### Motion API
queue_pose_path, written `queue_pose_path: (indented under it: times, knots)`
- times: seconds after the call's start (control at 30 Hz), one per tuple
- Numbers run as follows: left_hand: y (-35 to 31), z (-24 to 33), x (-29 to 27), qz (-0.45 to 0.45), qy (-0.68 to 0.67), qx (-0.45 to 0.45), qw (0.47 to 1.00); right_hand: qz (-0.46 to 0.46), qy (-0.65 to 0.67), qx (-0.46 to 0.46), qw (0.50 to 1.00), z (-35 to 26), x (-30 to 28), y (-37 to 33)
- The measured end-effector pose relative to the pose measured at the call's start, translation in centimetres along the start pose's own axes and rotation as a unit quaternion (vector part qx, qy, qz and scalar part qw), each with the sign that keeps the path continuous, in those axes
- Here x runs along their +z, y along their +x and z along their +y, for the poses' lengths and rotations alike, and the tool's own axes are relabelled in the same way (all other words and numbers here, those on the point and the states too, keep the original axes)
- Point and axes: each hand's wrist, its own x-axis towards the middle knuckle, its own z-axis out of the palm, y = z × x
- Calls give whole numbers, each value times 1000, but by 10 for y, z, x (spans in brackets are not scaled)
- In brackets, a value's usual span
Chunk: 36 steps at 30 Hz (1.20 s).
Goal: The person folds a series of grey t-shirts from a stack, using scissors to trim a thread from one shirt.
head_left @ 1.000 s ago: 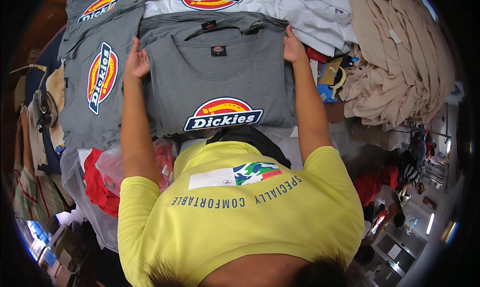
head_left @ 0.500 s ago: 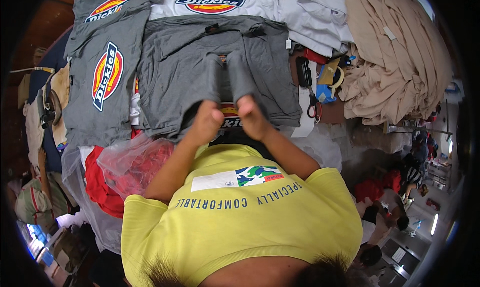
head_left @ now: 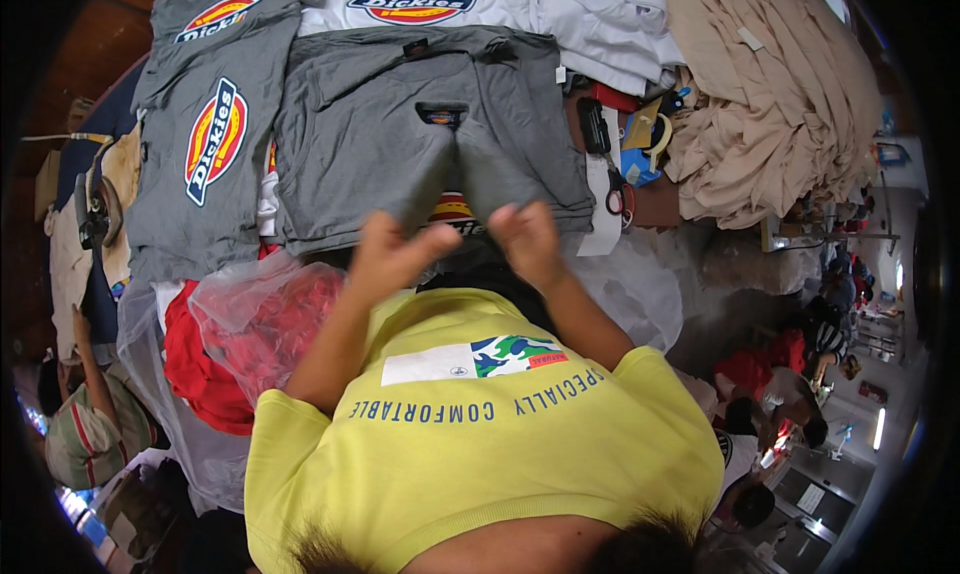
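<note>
In front of me lies a grey T-shirt (head_left: 345,159), its neckline with a dark label at the far side and part of a red and yellow print showing near my body. My left hand (head_left: 392,256) grips the shirt's fabric at the near side, thumb pointing right. Opposite it, my right hand (head_left: 527,244) holds fabric just right of the print, slightly smeared by motion. Two folds of cloth run from the neckline down to my hands. The fingertips are partly hidden.
Printed grey shirts (head_left: 190,214) lie at left, white shirts (head_left: 610,34) behind, a heap of beige garments (head_left: 770,124) at right. Scissors (head_left: 617,196) and a tape roll (head_left: 658,139) sit beside the shirt. A plastic bag with red cloth (head_left: 260,324) is near left. Other people work at both sides.
My hands have moved a little apart and toward me. The cloth between the neckline and my hands has spread from upright rolls into wider slanting folds, uncovering the neck label.
</note>
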Motion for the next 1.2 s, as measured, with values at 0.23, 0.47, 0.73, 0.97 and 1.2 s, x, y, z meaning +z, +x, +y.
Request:
queue_pose_path:
  times: [0.23, 0.47, 0.73, 0.97, 1.2]
  knots:
    - [-73, 17, -163, -90, -226, 200, 949, -51, 276, 37, 959, -65, -156, -58]
    - [14, -9, -180, -21, -320, -37, 946, -90, 408, 203, 885, -10, -141, 49]
    - [171, -140, -202, 81, -306, -281, 906, 41, 279, 367, 887, 144, -186, 163]
    - [138, -127, -210, 109, -159, -256, 947, 101, 24, 447, 888, 100, -189, 140]
    - [38, -97, -68, 200, 399, 188, 875, -9, -480, -88, 873, 91, -72, 42]
